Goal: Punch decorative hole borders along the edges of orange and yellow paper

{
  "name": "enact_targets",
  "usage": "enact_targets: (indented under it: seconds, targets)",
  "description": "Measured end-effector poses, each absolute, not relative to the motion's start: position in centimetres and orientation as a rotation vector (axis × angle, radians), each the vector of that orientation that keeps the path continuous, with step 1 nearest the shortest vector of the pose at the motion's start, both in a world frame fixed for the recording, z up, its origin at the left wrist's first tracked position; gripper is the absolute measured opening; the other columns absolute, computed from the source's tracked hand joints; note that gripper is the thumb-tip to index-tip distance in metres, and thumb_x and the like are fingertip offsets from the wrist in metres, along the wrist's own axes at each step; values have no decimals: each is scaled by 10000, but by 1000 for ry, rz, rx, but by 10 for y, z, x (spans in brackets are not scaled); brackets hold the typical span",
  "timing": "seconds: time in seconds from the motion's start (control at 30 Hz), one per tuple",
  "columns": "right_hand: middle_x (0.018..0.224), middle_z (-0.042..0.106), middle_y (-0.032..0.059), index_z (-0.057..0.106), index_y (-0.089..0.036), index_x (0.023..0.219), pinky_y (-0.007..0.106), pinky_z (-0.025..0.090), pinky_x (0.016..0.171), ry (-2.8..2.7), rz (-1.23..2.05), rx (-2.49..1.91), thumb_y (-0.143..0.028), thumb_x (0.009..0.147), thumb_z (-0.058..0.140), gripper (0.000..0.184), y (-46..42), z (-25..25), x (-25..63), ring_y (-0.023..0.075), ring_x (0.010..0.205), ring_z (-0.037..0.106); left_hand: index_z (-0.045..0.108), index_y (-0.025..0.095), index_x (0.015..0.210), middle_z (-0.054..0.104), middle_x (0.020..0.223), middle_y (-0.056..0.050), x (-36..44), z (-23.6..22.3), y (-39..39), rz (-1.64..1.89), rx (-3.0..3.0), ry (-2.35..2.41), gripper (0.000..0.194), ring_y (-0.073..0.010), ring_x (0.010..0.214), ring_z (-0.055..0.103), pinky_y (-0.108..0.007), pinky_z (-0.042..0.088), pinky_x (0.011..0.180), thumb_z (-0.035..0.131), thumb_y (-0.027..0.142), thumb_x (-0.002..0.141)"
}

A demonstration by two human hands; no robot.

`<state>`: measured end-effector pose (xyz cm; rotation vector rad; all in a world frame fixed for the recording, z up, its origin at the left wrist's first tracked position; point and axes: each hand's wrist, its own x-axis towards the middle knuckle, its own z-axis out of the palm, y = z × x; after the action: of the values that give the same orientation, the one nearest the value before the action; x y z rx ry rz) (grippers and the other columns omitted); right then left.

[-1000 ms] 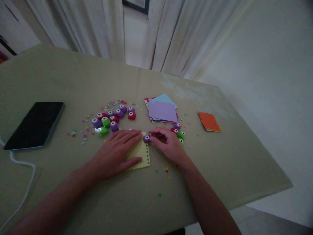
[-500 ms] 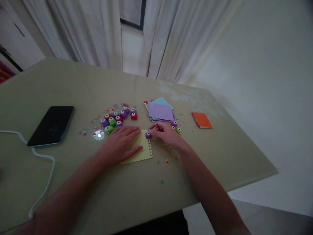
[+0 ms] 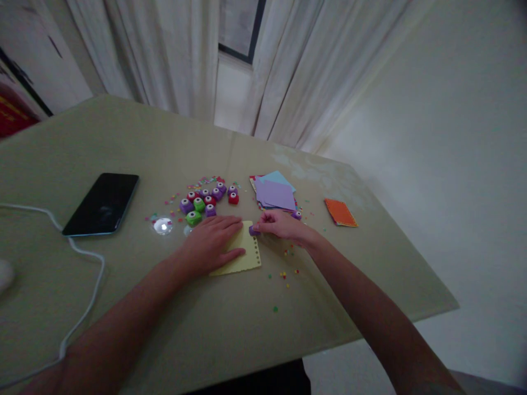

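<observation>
Table (image 3: 349, 291) under yellow card (image 3: 247, 257). Black tablet (image 3: 102, 206) well left of card. Left hand (image 3: 209, 241) open, flat on card. Right hand (image 3: 282, 224) just right of card, thumb and fingers pinching purple punch (image 3: 253, 231) at card's upper right edge.

The head camera looks forward and down from above and behind the left hand (image 3: 211, 245) and right hand (image 3: 280, 226), across the desk (image 3: 393, 266) toward curtains (image 3: 177, 60).

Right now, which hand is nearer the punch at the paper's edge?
Right: the right hand touches the punch; the left hand lies on the paper, left of the punch.
</observation>
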<state>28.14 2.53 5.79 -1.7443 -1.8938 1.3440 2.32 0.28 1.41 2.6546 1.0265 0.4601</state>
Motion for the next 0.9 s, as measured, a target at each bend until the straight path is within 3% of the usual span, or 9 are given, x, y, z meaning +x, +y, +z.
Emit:
enact_targets:
  seconds: [0.37, 0.9]
  targets:
    - [667, 451, -65, 542, -209, 765, 264, 232, 560, -1976, 1466, -1822, -604, 826, 821, 487, 34, 66, 283, 106, 589, 350, 622, 167, 1501, 599, 1584, -175, 23, 18, 2, 413, 2630, 1017, 618, -358, 1502, 533, -552, 434, 1235, 689, 522, 999]
    - [632, 456, -54, 604, -205, 751, 283, 223, 527, -2140, 1450, -1904, -652, 862, 799, 500, 44, 74, 282, 108, 554, 354, 678, 198, 1463, 596, 1589, -164, 23, 18, 3, 419, 2633, 1006, 574, -374, 1453, 581, -566, 459, 1206, 694, 528, 994]
